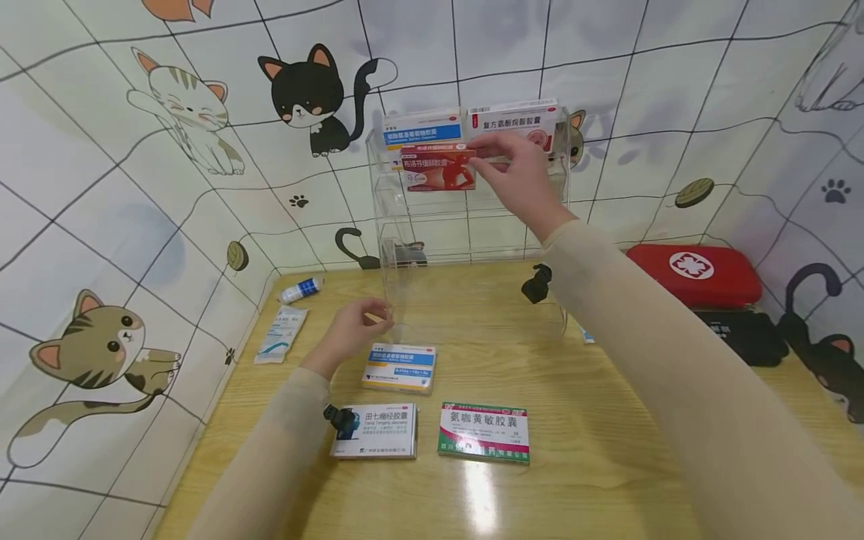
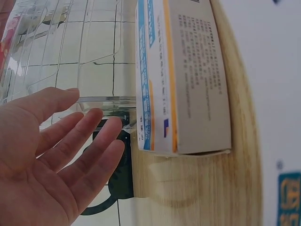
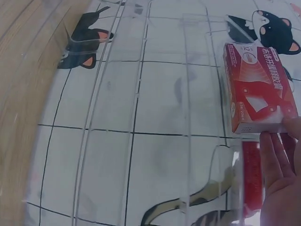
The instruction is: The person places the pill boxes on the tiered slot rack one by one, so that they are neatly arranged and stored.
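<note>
Wooden table (image 1: 594,450) bears acrylic rack (image 1: 466,285), 3 medicine boxes (image 1: 400,367).

The right hand (image 3: 282,179) is cut off by the right wrist view's lower edge, its thumb unseen.

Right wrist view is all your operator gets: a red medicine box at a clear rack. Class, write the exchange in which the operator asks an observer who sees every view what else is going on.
Operator: Where on the rack is the red box?
Observer: At the top tier of the clear acrylic rack; the right hand holds the red medicine box in front of two boxes already standing there.
Operator: What is the other hand doing?
Observer: The left hand rests at the rack's lower left corner, fingers relaxed.
Operator: Any boxes left on the table?
Observer: Three lie flat: a blue and white box, a white box and a green-edged box.
</note>
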Demonstrator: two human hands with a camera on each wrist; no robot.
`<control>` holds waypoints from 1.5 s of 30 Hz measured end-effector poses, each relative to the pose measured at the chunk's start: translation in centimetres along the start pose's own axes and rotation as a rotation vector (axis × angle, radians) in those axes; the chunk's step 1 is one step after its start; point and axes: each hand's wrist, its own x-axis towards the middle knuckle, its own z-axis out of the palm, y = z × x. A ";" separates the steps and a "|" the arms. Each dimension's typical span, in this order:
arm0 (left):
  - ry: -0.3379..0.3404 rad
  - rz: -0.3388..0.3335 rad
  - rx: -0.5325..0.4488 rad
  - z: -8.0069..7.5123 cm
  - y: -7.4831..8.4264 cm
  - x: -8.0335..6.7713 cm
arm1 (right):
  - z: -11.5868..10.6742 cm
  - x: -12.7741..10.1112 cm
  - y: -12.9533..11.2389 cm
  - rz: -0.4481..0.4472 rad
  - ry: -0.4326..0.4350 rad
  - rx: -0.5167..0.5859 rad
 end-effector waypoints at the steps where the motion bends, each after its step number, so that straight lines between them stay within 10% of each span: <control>1: 0.000 0.001 0.002 0.0 0.0 0.0 | 0.4 0.2 0.3 0.008 -0.004 0.005; 28: 0.003 -0.002 0.015 0.4 -0.2 -0.2 | 3.9 -1.0 2.8 0.014 -0.033 -0.037; 45: 0.012 0.023 0.010 0.2 0.0 0.0 | -0.6 -16.4 3.6 -0.110 -0.268 -0.160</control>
